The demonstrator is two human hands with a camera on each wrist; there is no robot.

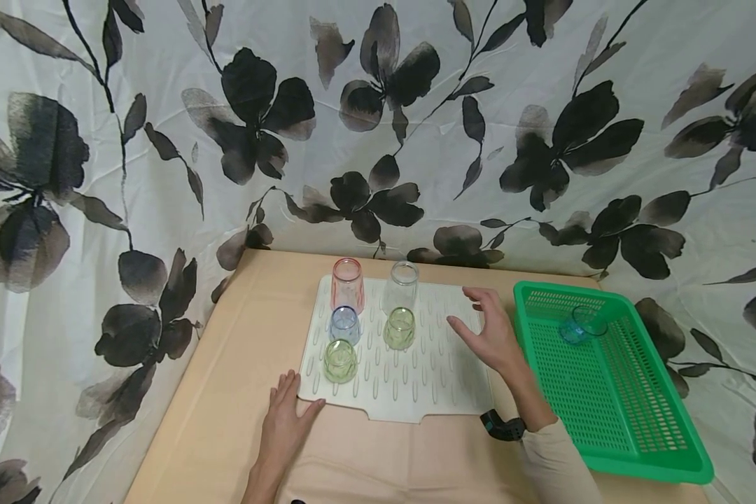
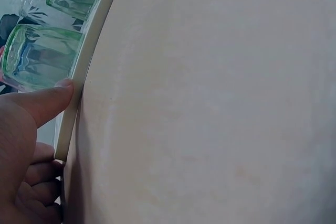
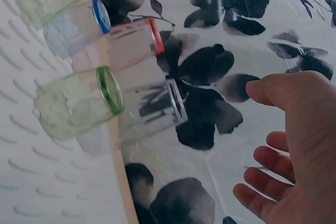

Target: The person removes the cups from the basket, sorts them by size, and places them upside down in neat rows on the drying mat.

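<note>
My left hand (image 1: 283, 423) holds the near-left corner of a white draining tray (image 1: 447, 378), its thumb on the front edge and its fingers at the left side. On the tray, the left column has a tall pink glass (image 1: 348, 285), a short blue glass (image 1: 344, 326) and a green glass (image 1: 340, 362). Right of them stand a tall clear glass (image 1: 402, 285) and a second green glass (image 1: 400, 329). Over the tray's right side hovers my right hand (image 1: 491, 332), thumb and fingers spread apart, nothing between them.
A green plastic basket (image 1: 611, 458) stands to the right of the tray on the tan tabletop (image 1: 227, 392). Inside its far end lies a blue-bottomed glass (image 1: 576, 329). A floral curtain (image 1: 453, 161) hangs behind the table.
</note>
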